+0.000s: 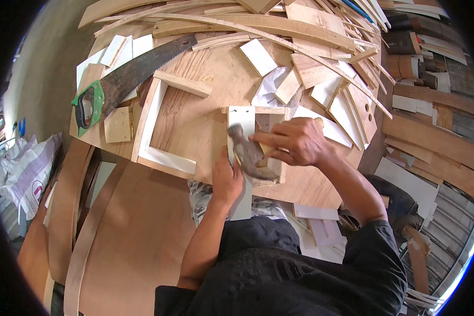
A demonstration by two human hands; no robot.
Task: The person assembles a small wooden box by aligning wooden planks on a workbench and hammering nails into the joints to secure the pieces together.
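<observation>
My right hand [299,139] is closed round the wooden handle of a claw hammer [246,151], whose dark, worn metal head hangs over a narrow white board [241,203]. My left hand [227,178] grips the left edge of that board, just below the hammer head. The board lies across a small wooden frame [283,117] near the table's front edge. Two small dark nail heads show at the board's far end. Left of it sits a three-sided wood frame [151,117] with white inner faces. The hammer hides the middle of the board.
A handsaw [142,71] with a green handle lies at the left of the wooden table [216,95]. Long curved wood strips [258,23] and white offcuts [259,57] crowd its back and right. A white sack [29,168] stands at left; stacked boards [432,137] fill the right side.
</observation>
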